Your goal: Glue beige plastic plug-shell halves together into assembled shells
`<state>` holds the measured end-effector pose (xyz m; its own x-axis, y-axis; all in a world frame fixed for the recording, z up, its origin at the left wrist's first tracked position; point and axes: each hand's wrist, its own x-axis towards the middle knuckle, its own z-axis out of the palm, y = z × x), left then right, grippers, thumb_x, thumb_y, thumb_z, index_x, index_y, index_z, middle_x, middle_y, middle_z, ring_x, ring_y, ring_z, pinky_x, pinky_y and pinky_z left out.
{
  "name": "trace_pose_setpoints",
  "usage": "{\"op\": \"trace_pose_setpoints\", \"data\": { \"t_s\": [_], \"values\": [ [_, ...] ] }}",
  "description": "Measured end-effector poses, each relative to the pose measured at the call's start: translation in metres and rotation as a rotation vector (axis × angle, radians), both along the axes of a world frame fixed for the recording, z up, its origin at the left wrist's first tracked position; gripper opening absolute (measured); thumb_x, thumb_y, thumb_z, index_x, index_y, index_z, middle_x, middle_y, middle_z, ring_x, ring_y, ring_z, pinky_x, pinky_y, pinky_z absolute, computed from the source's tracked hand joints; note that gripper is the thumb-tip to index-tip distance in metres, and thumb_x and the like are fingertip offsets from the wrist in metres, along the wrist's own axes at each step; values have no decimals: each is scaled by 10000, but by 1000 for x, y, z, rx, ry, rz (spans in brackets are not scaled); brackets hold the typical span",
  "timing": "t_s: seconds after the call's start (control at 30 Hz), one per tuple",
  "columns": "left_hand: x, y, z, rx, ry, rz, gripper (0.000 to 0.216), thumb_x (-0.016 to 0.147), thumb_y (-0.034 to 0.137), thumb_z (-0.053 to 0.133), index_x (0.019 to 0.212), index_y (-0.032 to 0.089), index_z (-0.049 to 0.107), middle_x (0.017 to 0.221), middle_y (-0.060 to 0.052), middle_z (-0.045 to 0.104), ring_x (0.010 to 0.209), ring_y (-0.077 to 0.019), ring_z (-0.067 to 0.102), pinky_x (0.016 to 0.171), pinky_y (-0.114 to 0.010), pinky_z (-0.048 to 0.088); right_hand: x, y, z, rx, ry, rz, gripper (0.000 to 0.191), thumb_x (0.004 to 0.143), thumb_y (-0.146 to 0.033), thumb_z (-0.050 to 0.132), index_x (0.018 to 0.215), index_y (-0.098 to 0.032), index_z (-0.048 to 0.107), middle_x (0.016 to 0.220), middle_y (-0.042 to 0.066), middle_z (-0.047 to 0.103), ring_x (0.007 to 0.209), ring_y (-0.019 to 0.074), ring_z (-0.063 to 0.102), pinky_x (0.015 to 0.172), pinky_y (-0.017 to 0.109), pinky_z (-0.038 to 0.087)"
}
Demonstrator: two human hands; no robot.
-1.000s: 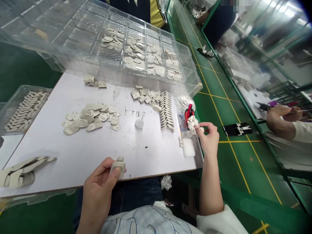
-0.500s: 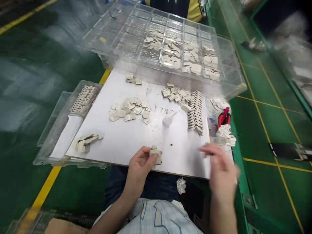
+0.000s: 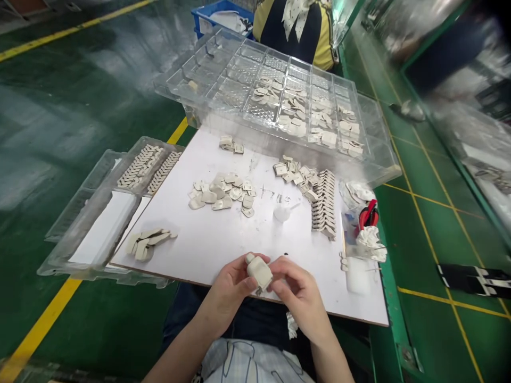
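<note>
My left hand (image 3: pixel 231 290) and my right hand (image 3: pixel 297 290) meet over the near edge of a white board (image 3: pixel 215 242), both gripping one small beige plastic part (image 3: pixel 259 272) between the fingertips. A loose heap of similar beige parts (image 3: pixel 223 192) lies on the board's middle. A neat row of stacked parts (image 3: pixel 325 205) stands at the right. A few more parts (image 3: pixel 146 242) rest near the board's left corner.
A clear compartment tray (image 3: pixel 279 96) with parts sits at the far edge; a person in dark and yellow sits behind it. Clear trays (image 3: pixel 120 186) with rowed parts lie at left. A small white bottle (image 3: pixel 281 211), red tool (image 3: pixel 369 215) and white wad (image 3: pixel 369 239) sit at right.
My right hand left the white wad at the board's right edge and came across to the part in my left hand. The view swung leftward.
</note>
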<state>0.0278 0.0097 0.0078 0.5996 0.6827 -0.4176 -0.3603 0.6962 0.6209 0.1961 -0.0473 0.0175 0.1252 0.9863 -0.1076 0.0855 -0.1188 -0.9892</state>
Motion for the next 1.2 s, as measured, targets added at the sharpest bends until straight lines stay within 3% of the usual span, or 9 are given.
{"op": "trace_pose_setpoints", "data": {
  "t_s": [0.17,0.27,0.4,0.5,0.6,0.77,0.87,1.0,1.2],
  "values": [
    [6,2,-9,-53,16,55,458,768,603,778,974,200,713,966,-52,628,836,-163,599,639,-246,465,69,46,13,276,-700,-496,220,927,-414,649,841,-221,712,822,42,659,790,209,599,758,350,484],
    [8,4,-13,-83,-23,68,408,811,557,764,969,187,694,915,-41,629,795,-157,623,713,-279,491,102,92,0,258,-1055,-393,190,906,-358,644,954,-199,734,906,81,616,885,256,574,864,430,481],
    [8,5,-17,-124,-62,109,458,768,521,822,1048,173,719,877,-38,655,804,-165,637,853,-332,491,117,126,-19,179,-1241,-349,144,866,-266,634,935,-183,729,1019,137,581,1031,322,519,933,532,456],
    [7,5,-18,-120,-59,89,487,750,520,836,1051,148,753,878,-52,662,806,-174,633,889,-357,479,114,113,-11,220,-1177,-408,133,888,-304,624,893,-195,700,1034,131,590,1064,317,526,960,541,451],
    [7,6,-17,-105,-62,68,486,724,530,850,1010,144,780,887,-63,671,806,-187,632,916,-381,469,99,77,10,295,-804,-465,168,938,-368,608,1023,-229,649,1078,94,646,1052,262,599,929,461,490],
    [3,6,-18,-120,-50,26,486,693,570,855,983,185,796,903,-72,712,880,-206,651,918,-348,466,59,28,25,112,-223,-82,125,899,-353,713,920,-238,672,839,21,658,721,163,619,657,298,499],
    [-6,7,-18,-55,-1,-14,493,719,618,811,992,207,799,1068,-114,741,1075,-259,645,960,-345,464,44,25,20,11,-168,172,137,869,-361,748,900,-228,746,856,38,621,781,175,607,681,304,498],
    [-19,11,-11,75,38,-181,563,692,706,771,960,212,807,1329,-150,675,1230,-330,596,986,-382,463,35,37,19,-22,-216,337,151,931,-346,665,913,-223,751,871,32,568,790,167,562,708,312,497],
    [-26,15,-5,99,97,-343,588,620,735,792,847,192,811,1062,-145,739,1031,-322,670,798,-366,508,30,39,23,-7,-331,502,115,931,-303,665,890,-230,744,922,30,517,865,172,553,787,317,502]
  ]
}}
